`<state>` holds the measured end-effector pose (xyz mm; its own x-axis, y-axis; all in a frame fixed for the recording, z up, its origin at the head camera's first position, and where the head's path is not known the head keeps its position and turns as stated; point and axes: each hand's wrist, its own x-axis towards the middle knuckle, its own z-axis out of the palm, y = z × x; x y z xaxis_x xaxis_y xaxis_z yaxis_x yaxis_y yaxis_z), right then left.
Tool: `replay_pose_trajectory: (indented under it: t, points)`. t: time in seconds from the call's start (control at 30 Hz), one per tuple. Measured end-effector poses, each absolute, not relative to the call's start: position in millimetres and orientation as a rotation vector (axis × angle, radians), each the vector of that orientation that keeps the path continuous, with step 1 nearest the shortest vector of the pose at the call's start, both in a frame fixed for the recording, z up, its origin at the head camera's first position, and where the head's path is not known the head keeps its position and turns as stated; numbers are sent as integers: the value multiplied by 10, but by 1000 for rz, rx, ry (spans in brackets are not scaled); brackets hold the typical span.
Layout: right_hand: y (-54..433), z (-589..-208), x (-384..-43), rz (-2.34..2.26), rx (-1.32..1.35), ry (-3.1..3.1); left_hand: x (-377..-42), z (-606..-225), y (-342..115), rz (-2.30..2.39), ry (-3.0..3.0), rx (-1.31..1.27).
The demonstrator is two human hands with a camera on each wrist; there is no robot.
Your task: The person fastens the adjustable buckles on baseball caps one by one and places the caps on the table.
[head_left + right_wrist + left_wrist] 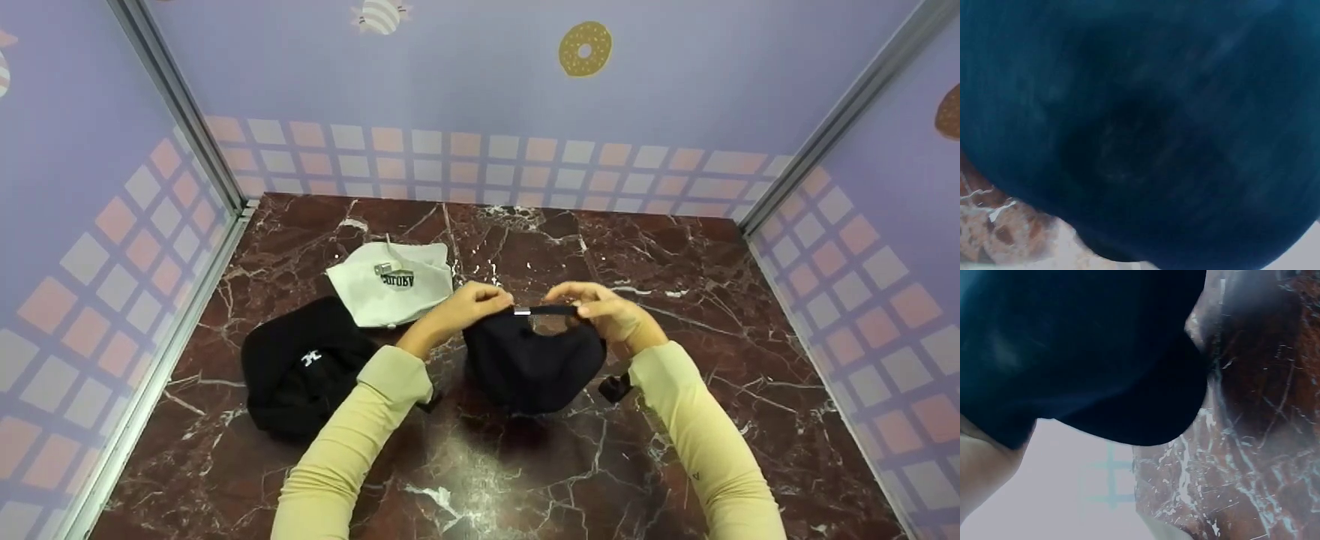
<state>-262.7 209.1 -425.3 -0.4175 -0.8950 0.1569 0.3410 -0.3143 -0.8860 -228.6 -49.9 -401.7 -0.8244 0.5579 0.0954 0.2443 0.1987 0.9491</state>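
A dark baseball cap is held up off the marble tabletop, its back opening toward the top of the head view. At the left end of its back strap, beside a small metal buckle, my left hand pinches the edge. My right hand grips the strap's other end between thumb and fingers. In the left wrist view the cap's crown and curved brim hide most of that hand. The cap's dark fabric fills the right wrist view, and the right hand is hidden there.
Left of the held cap lies a black cap with a small white logo. Behind it is a white cap with dark lettering and a strap buckle. Patterned panels enclose the red-brown marble table at the back and sides.
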Motion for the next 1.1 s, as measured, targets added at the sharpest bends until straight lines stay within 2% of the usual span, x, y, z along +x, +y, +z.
replay_pose_trajectory:
  t: [0.17,0.4,0.8,0.97,1.1]
  points:
    - [2162,-4213,-2639,-1965,-909,906,-2390,-4137,-580,1861,2010,703]
    - [2225,-4331,-2681,-2122,-817,824,-2454,-4364,-639,2112,1752,502]
    - [2182,-4505,-2730,-2332,-608,887,-2554,-4585,-653,2541,1602,-67]
    - [2125,-4610,-2745,-2403,-496,953,-2615,-4647,-650,2599,1611,-386]
    - [2084,-4703,-2747,-2426,-400,1033,-2661,-4687,-647,2613,1633,-529]
